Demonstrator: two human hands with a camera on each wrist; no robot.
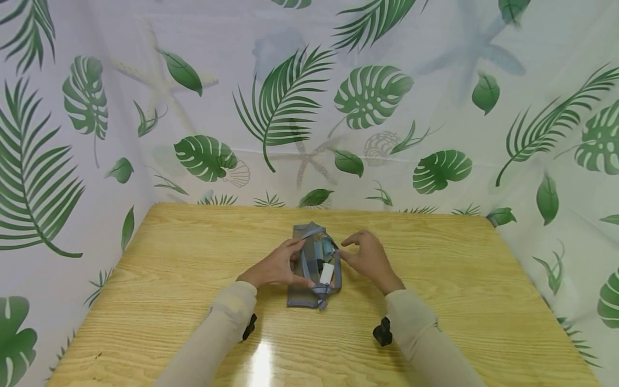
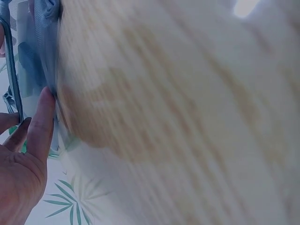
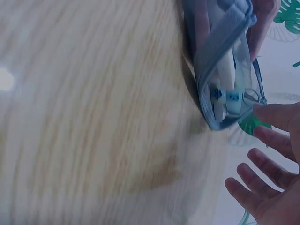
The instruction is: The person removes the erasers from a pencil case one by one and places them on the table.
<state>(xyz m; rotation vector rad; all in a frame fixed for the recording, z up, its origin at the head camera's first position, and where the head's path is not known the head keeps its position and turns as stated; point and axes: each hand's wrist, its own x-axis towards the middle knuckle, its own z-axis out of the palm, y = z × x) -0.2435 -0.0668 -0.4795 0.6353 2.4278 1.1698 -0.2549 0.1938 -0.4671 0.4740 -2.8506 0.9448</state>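
A grey-blue see-through pencil pouch [image 1: 301, 297] with blue trim lies on the table, its top spread apart. Inside it show a white block [image 1: 326, 273] and light blue items [image 1: 323, 249]. My left hand [image 1: 276, 266] grips the pouch's left side, thumb at the near end and fingers farther up. At the right edge, my right hand [image 1: 369, 259] has its fingertips close to the rim. In the right wrist view its fingers [image 3: 251, 192] are spread and loosely bent beside the zip end, holding nothing.
The pouch sits on a wood-grain table [image 1: 193, 242]. Behind and at both sides hangs a white cloth [image 1: 300, 32] printed with green leaves. A dark wrist device [image 1: 383, 331] is at the right cuff, another [image 1: 249, 327] at the left.
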